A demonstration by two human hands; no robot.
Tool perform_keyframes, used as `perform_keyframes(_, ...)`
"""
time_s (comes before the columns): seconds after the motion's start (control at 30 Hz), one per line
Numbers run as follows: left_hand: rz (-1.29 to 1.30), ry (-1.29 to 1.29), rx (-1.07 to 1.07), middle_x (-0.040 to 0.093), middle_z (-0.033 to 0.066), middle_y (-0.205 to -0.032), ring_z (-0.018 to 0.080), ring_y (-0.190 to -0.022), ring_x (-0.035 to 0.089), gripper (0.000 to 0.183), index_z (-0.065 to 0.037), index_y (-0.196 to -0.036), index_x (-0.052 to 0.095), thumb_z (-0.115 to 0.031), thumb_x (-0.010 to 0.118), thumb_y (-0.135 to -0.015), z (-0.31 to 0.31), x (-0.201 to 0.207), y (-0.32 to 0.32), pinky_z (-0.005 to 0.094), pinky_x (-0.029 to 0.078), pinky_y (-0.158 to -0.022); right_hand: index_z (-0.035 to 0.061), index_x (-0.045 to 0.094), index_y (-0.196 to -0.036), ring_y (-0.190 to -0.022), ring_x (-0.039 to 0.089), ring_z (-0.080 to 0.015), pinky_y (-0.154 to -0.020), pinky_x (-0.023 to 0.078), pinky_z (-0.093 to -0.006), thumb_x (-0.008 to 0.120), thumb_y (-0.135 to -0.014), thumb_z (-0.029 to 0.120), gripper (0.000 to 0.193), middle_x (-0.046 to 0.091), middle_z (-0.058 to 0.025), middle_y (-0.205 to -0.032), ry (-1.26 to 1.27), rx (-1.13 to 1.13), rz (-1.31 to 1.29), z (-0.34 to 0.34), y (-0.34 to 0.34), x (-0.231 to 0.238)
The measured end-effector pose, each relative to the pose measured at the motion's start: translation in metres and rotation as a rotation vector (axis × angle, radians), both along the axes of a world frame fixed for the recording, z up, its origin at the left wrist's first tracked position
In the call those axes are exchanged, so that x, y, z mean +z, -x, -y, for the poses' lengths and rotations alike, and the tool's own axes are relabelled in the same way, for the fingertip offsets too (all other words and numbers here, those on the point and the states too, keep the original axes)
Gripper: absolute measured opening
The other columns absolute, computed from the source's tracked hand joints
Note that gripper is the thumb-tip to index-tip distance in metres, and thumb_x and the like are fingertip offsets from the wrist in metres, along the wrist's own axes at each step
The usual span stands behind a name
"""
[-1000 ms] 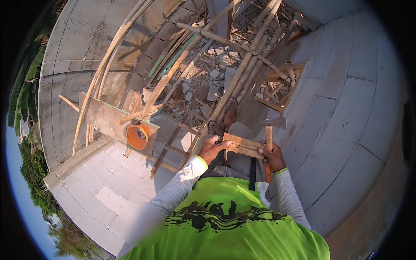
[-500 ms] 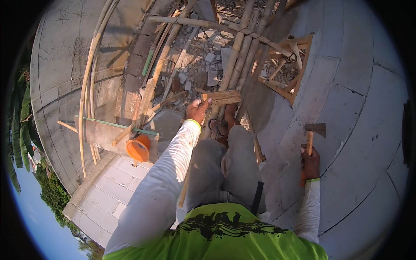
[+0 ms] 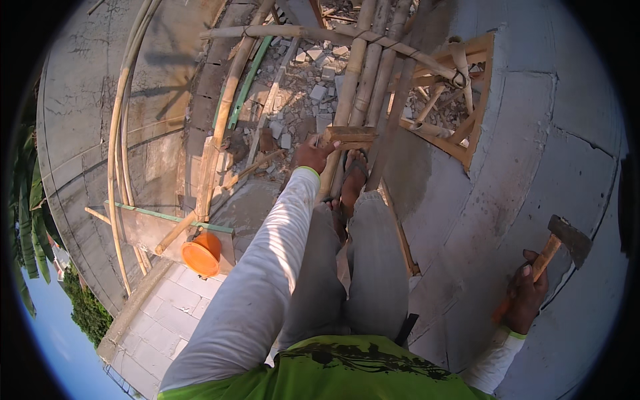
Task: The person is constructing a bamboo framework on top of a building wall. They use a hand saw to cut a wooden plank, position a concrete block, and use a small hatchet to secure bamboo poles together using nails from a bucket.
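Right grip (image 3: 527,292) has swung well out to my right with the hatchet (image 3: 548,255); a second ago it was against the right end of the wood block (image 3: 351,135). Block and left grip (image 3: 315,155) have gone forward, away from my body.

Left grip: closed on the block's left end, thumb along the near side, far fingers partly hidden. Block lies crosswise over the bamboo poles (image 3: 361,83), just beyond my sandalled foot (image 3: 355,180); whether it touches the poles, I cannot tell.

Right grip: wrapped around the wooden handle, dark blade up and outward, in front of the pale block wall (image 3: 513,180).

Around me: broken rubble (image 3: 319,90) left of the poles; wooden frame (image 3: 481,127) to the right; orange bucket (image 3: 202,255), tipped toward me, at the board (image 3: 150,227) on my left.
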State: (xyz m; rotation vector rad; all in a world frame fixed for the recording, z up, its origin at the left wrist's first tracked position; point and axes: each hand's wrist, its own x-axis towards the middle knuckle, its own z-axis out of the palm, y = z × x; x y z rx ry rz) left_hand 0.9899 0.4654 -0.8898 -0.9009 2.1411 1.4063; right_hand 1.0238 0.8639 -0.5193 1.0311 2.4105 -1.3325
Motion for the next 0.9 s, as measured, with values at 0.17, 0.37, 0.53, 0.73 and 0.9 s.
perform_keyframes(0.17, -0.134, 0.073, 0.071, 0.07, 0.0176, -0.095, 0.0308, -0.087, 0.068, 0.058, -0.003, -0.114, 0.067, -0.04, 0.084, -0.072, -0.011, -0.081, 0.027, 0.0397, 0.051, -0.08, 0.0001, 0.055, -0.115, -0.053, 0.034, -0.0014, -0.047, 0.024, -0.0193, 0.069, -0.086, 0.039, 0.051, 0.037, 0.0069, -0.066, -0.041, -0.066, -0.135, 0.005, 0.001, -0.002)
perform_keyframes(0.37, -0.508, 0.484, 0.084, 0.053, 0.0142, -0.116, 0.0379, -0.099, 0.061, 0.053, -0.012, -0.118, 0.059, -0.025, 0.081, -0.071, -0.069, -0.128, 0.072, 0.0478, 0.051, -0.081, 0.0003, 0.054, -0.115, -0.053, 0.035, -0.0012, -0.047, 0.023, -0.0183, 0.074, -0.082, 0.045, 0.059, 0.038, 0.0076, -0.066, -0.215, 0.007, -0.186, -0.022, -0.021, -0.01)
perform_keyframes(0.53, -0.342, 0.422, -0.172, 0.05, 0.0132, -0.118, 0.0404, -0.095, 0.062, 0.05, -0.011, -0.118, 0.052, -0.024, 0.075, -0.076, -0.077, -0.176, 0.053, 0.0497, 0.051, -0.08, 0.0014, 0.051, -0.124, -0.055, 0.033, -0.0008, -0.048, 0.021, -0.0187, 0.072, -0.084, 0.045, 0.063, 0.036, 0.0079, -0.069, -0.347, 0.022, -0.302, -0.021, -0.028, -0.019)
perform_keyframes(0.73, -0.325, 0.415, -0.284, 0.049, 0.0129, -0.119, 0.0402, -0.088, 0.065, 0.049, -0.011, -0.117, 0.05, -0.028, 0.074, -0.078, -0.082, -0.208, 0.048, 0.0511, 0.052, -0.077, 0.0031, 0.051, -0.128, -0.067, 0.038, -0.0008, -0.057, 0.026, -0.0186, 0.066, -0.088, 0.048, 0.062, 0.039, 0.007, -0.076, -0.47, 0.049, -0.305, -0.021, -0.029, -0.021)
perform_keyframes(0.9, -0.416, 0.403, -0.017, 0.057, 0.0195, -0.11, 0.0406, -0.088, 0.065, 0.049, -0.005, -0.118, 0.048, -0.033, 0.07, -0.084, -0.077, -0.194, 0.055, 0.05, 0.051, -0.078, 0.0034, 0.051, -0.131, -0.063, 0.036, -0.0008, -0.055, 0.025, -0.0185, 0.063, -0.09, 0.047, 0.061, 0.039, 0.0074, -0.074, -0.581, 0.122, -0.304, -0.025, -0.032, -0.024)
